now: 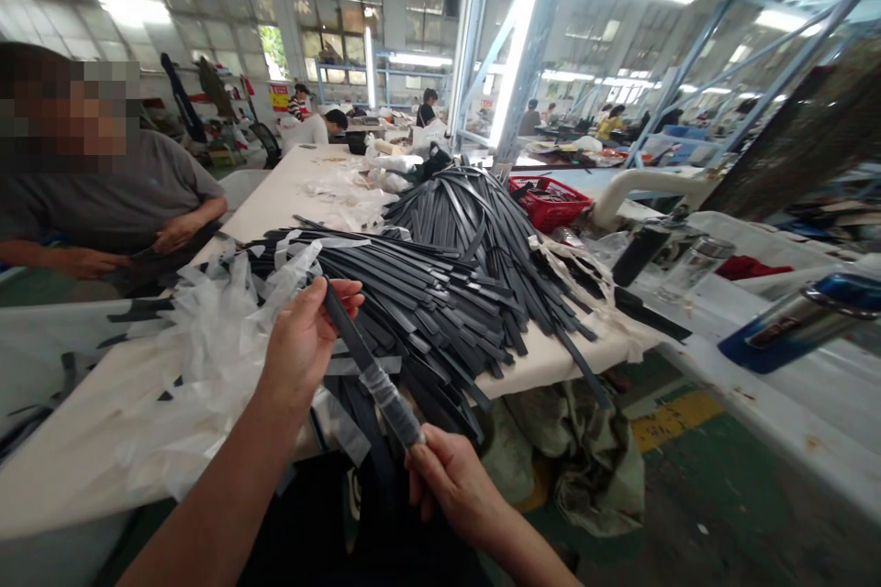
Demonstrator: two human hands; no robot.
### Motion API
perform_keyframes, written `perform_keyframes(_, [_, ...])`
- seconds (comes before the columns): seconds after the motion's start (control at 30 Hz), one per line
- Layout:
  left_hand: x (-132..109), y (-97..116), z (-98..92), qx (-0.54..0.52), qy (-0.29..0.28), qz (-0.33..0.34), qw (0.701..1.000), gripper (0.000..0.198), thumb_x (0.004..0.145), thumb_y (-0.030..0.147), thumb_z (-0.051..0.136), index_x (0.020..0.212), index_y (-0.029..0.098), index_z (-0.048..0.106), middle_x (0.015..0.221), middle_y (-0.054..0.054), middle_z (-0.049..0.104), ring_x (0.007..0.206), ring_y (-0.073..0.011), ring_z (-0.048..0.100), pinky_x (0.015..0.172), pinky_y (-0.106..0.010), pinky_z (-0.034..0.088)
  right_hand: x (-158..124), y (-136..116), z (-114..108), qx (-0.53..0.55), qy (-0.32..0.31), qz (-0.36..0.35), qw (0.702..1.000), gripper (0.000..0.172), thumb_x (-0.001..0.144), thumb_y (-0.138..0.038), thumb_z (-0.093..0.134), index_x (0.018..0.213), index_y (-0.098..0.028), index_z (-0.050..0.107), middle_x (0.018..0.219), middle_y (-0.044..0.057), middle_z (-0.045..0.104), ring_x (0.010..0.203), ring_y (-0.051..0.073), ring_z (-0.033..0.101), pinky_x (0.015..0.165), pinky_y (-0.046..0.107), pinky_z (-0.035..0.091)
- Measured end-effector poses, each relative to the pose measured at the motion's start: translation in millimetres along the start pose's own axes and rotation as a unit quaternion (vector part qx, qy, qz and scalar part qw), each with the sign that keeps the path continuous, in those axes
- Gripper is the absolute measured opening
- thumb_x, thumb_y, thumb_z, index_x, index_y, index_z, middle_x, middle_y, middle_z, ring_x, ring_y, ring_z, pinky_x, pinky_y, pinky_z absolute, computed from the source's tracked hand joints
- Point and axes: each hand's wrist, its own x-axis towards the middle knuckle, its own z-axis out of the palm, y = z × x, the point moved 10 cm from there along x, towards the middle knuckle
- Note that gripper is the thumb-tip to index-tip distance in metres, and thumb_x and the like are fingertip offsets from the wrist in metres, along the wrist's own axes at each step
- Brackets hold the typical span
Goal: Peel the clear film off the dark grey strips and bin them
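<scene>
A long black strip (358, 348) runs between my two hands, its lower part still inside a clear plastic sleeve (392, 404). My left hand (303, 339) is closed round the strip's upper end. My right hand (451, 477) pinches the lower, sleeved end near the table's front edge. Just beyond my hands lies a big heap of the same black strips (440, 284) on the white table (282, 193). Crumpled clear plastic sleeves (213, 339) are piled to the left of my left hand.
A person in a grey shirt (124, 193) sits at the left of the table. A red basket (551, 199) stands behind the heap. On the right are a white pipe (647, 183), a glass jar (695, 266) and a blue-and-steel flask (805, 321). Other workers sit far back.
</scene>
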Motion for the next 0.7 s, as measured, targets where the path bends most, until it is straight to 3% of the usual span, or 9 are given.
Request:
perform_keyframes(0.1, [11, 16, -2.4, -0.009, 0.011, 0.024, 1.000, 0.027, 0.083, 0.039, 0.070, 0.074, 0.014, 0.074, 0.079, -0.006, 0.077, 0.069, -0.0147, 0.071, 0.064, -0.022, 0.056, -1, 5, 4, 0.030, -0.016, 0.007, 0.999, 0.050, 0.096, -0.067, 0.042, 0.082, -0.019, 0.051, 0.058, -0.004, 0.056, 0.041, 0.008, 0.050, 0.041, 0.017, 0.036])
perform_keyframes(0.17, [11, 14, 0.1, 0.003, -0.007, 0.009, 1.000, 0.027, 0.083, 0.041, 0.070, 0.079, 0.015, 0.075, 0.081, -0.006, 0.078, 0.070, -0.0160, 0.072, 0.063, -0.023, 0.056, -1, 4, 4, 0.045, -0.019, 0.013, 0.999, 0.050, 0.094, -0.067, 0.043, 0.081, -0.019, 0.051, 0.058, -0.004, 0.056, 0.040, 0.007, 0.049, 0.040, 0.017, 0.035])
perform_keyframes(0.27, [-5, -12, 15.0, 0.071, -0.086, -0.062, 0.992, 0.034, 0.078, 0.048, 0.075, 0.091, 0.016, 0.077, 0.089, -0.008, 0.079, 0.076, -0.0198, 0.073, 0.066, -0.027, 0.057, 6, -9, -4, 0.066, -0.012, 0.020, 0.998, 0.051, 0.092, -0.068, 0.046, 0.079, -0.019, 0.051, 0.056, -0.005, 0.056, 0.038, 0.007, 0.047, 0.038, 0.016, 0.034])
perform_keyframes(0.37, [-29, -38, 35.8, 0.189, -0.195, -0.109, 0.956, 0.040, 0.076, 0.052, 0.076, 0.094, 0.016, 0.078, 0.094, -0.011, 0.079, 0.082, -0.0234, 0.073, 0.070, -0.029, 0.056, 18, -31, -12, 0.093, -0.031, 0.026, 0.995, 0.050, 0.089, -0.068, 0.052, 0.080, -0.018, 0.055, 0.057, -0.004, 0.059, 0.038, 0.007, 0.051, 0.038, 0.016, 0.037])
perform_keyframes(0.43, [-37, -45, 46.9, 0.242, -0.243, -0.114, 0.932, 0.045, 0.079, 0.058, 0.071, 0.093, 0.016, 0.078, 0.093, -0.012, 0.078, 0.082, -0.0235, 0.072, 0.071, -0.030, 0.055, 28, -46, -19, 0.111, -0.049, 0.024, 0.992, 0.048, 0.088, -0.065, 0.057, 0.082, -0.018, 0.057, 0.060, -0.003, 0.063, 0.041, 0.008, 0.055, 0.041, 0.017, 0.041])
perform_keyframes(0.57, [-23, -30, 61.9, 0.279, -0.257, -0.083, 0.921, 0.056, 0.077, 0.069, 0.065, 0.081, 0.014, 0.078, 0.085, -0.012, 0.078, 0.070, -0.0220, 0.068, 0.063, -0.030, 0.052, 45, -67, -26, 0.130, -0.083, 0.009, 0.988, 0.044, 0.088, -0.061, 0.060, 0.083, -0.017, 0.059, 0.063, -0.002, 0.067, 0.046, 0.008, 0.059, 0.046, 0.018, 0.046])
perform_keyframes(0.7, [-7, -5, 75.7, 0.308, -0.249, -0.036, 0.917, 0.052, 0.080, 0.067, 0.062, 0.072, 0.017, 0.077, 0.079, -0.010, 0.077, 0.061, -0.0184, 0.063, 0.054, -0.026, 0.046, 51, -77, -26, 0.131, -0.098, 0.000, 0.987, 0.041, 0.091, -0.056, 0.060, 0.081, -0.016, 0.059, 0.061, -0.003, 0.065, 0.048, 0.009, 0.060, 0.048, 0.018, 0.048])
